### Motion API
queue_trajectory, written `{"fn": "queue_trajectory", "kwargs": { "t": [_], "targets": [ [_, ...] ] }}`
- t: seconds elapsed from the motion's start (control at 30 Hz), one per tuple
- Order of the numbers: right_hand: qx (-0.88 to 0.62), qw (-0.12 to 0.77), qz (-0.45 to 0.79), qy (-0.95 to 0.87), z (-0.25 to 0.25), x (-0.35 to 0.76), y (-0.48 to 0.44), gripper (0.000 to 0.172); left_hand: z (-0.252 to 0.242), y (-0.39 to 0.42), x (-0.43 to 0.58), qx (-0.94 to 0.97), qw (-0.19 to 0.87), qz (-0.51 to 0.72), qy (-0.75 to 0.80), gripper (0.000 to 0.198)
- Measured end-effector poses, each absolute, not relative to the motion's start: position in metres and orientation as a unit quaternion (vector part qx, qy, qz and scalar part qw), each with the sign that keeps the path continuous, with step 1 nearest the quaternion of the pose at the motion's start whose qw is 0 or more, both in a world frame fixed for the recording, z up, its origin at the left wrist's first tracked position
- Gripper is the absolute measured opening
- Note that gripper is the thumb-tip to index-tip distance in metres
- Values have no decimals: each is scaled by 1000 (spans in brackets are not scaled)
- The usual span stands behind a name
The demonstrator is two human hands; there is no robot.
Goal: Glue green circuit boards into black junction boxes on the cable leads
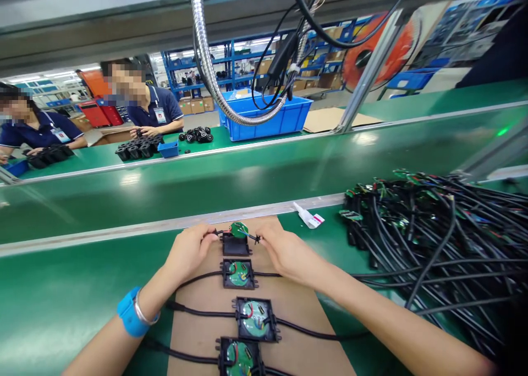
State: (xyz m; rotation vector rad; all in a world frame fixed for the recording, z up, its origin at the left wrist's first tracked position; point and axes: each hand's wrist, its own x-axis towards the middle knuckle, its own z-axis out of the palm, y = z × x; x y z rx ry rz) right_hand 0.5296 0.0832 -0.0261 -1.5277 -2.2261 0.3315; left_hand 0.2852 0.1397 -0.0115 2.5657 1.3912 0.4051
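Note:
A small green circuit board (pixel 239 230) with cables at both sides is held just over the far black plastic housing (pixel 236 246). My left hand (pixel 190 253) is closed, its fingertips pinching the black cable at the board's left. On the other side, my right hand (pixel 286 255) pinches the right cable close to its stripped, coloured wires. Nearer to me, a second housing (pixel 238 274), a third housing (pixel 256 319) and a front housing (pixel 239 358) lie in a column, each with a green board inside and cables out both sides. All rest on a cardboard sheet (pixel 198 329).
A heap of black cables with boards (pixel 424 227) covers the bench at right. A small white bottle (pixel 309 216) lies by the metal rail. Beyond are a blue bin (pixel 268 123), a metal hose (pixel 202 46), a fan (pixel 379 51) and two people working across the line.

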Motion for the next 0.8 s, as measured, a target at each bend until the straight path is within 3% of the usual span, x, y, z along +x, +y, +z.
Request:
{"fn": "queue_trajectory", "kwargs": {
  "t": [0.13, 0.33, 0.47, 0.8],
  "targets": [
    [-538, 57, 93, -836, 0, 516, 87, 23, -5, 141, 294, 881, 60, 89, 461, 16],
    [-521, -11, 97, -848, -1, 501, 109, 17, -15, 144, 311, 887, 17, 44, 459, 19],
    [-509, -22, 101, -855, -10, 499, 117, 16, -21, 147, 310, 888, 19, 41, 457, 19],
    [-509, 18, 111, -854, -13, 495, 110, 34, -29, 155, 292, 888, 118, 77, 438, 13]
  ]
}}
